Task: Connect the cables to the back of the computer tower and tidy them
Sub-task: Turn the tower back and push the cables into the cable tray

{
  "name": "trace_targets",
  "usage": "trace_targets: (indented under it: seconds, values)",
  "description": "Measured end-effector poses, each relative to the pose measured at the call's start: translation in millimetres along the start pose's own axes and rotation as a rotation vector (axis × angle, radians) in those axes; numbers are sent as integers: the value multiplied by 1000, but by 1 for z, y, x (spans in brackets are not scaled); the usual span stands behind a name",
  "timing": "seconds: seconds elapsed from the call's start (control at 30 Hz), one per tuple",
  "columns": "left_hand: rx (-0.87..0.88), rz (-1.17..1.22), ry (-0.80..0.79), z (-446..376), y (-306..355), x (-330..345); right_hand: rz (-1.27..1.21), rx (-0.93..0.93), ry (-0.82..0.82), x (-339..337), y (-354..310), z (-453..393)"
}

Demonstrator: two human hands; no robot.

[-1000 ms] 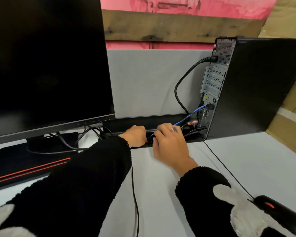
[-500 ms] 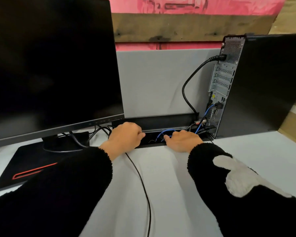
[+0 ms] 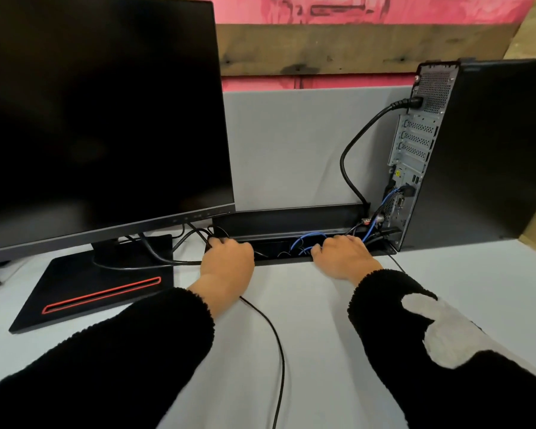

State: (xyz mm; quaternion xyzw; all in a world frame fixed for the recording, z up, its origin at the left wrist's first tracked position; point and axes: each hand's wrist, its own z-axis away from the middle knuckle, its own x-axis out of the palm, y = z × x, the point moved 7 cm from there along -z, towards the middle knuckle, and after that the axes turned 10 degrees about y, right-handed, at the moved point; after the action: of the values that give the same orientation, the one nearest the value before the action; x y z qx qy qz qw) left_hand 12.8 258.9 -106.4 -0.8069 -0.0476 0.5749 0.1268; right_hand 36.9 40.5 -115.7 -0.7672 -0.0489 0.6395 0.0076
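Two hands are down at the cable trough, so I judge the plugging-in part looks largely done and this is the tidying step. My thin blue cable [image 3: 310, 239] loops in loose coils inside the long black metal cable tray [image 3: 291, 221] sunk along the back edge of the pale grey worktop [image 3: 322, 320], then climbs to the perforated silver rear panel of the black slim computer tower [image 3: 492, 150], standing upright at the tray's right end. My right hand [image 3: 344, 258] lies knuckles-up at the tray's lip, fingers curled down among the blue loops; whether they actually pinch the cable I cannot tell. My left hand [image 3: 226, 258] is at the tray's left end, fingers bent over thin black rubbery leads [image 3: 198, 235]; the grip is hidden too. A thick black power cord [image 3: 350, 159] arcs stiffly from the tower's top socket into the tray. Next, I reckon, the springy slack wants pressing flat into the slot. Another slim black cable [image 3: 276, 345] trails across the worktop toward me. Left stands a glossy black flat monitor [image 3: 99, 119] on a matte base with a red stripe.
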Motion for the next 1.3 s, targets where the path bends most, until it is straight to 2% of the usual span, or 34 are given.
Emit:
trace_targets:
  seconds: [0.07, 0.13, 0.23, 0.33, 0.4, 0.5, 0.63, 0.7, 0.77, 0.87, 0.97, 1.13, 1.2, 1.3]
  values:
    - [-78, 198, 15, -9, -10, -7, -20, 7, 73, -2, 1, 1]
    - [-93, 280, -2, -19, -15, -8, -30, 8, 157, -3, 1, 2]
    - [-19, 197, 6, -31, -8, -7, -118, -6, 305, -6, 1, 1]
    - [95, 59, -6, -42, 9, -12, -95, -218, 451, -9, -14, 2]
    - [179, -16, -16, -46, 24, -17, -69, -326, 374, -4, -24, 2]
    - [216, -23, 18, -43, 27, -16, -82, -294, 103, 10, -31, 2]
    - [116, 199, 49, -38, -2, -5, -52, -180, -165, 12, -36, 5]
    - [57, 354, 72, -29, -15, 1, -123, -79, -264, 10, -36, 2]
    - [6, 486, 164, -17, -24, 3, -163, -30, -308, 12, -39, -2]
    - [-137, 556, 264, -5, -38, -2, -124, -47, -275, 19, -42, -6]
    - [-239, 513, 166, -14, -45, 0, -101, -51, -227, 22, -40, -6]
    - [162, 416, -24, -26, -3, 9, -68, -122, -162, 22, -46, -5]
    - [220, 447, -177, -38, -1, 18, -63, -140, -151, 22, -47, -6]
    - [295, 354, -423, -50, 6, 22, -77, -119, -155, 23, -47, -6]
